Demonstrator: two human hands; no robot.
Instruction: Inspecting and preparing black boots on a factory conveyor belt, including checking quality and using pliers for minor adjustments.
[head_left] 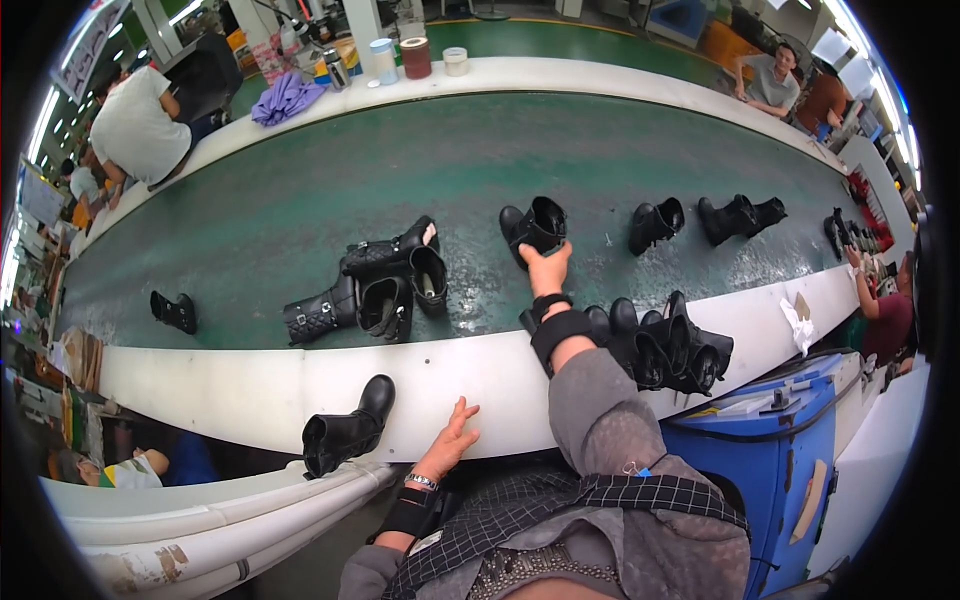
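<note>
Left hand [448, 437] rests open and flat on the white conveyor rim [250, 385], holding nothing.
Right hand [548, 268] reaches out and grips a black boot [535, 228] standing on the green belt [300, 200]; more black boots [665, 348] cluster just right of that wrist.

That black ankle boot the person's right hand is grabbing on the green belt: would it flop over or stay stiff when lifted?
The black ankle boot stands upright with its shaft open, so it probably keeps its shape. The right hand takes it one-handed at the rim, which suggests it is fairly light. Its narrow sole could let it tip if pushed sideways on the green belt. The left hand rests on the white ledge.
</note>
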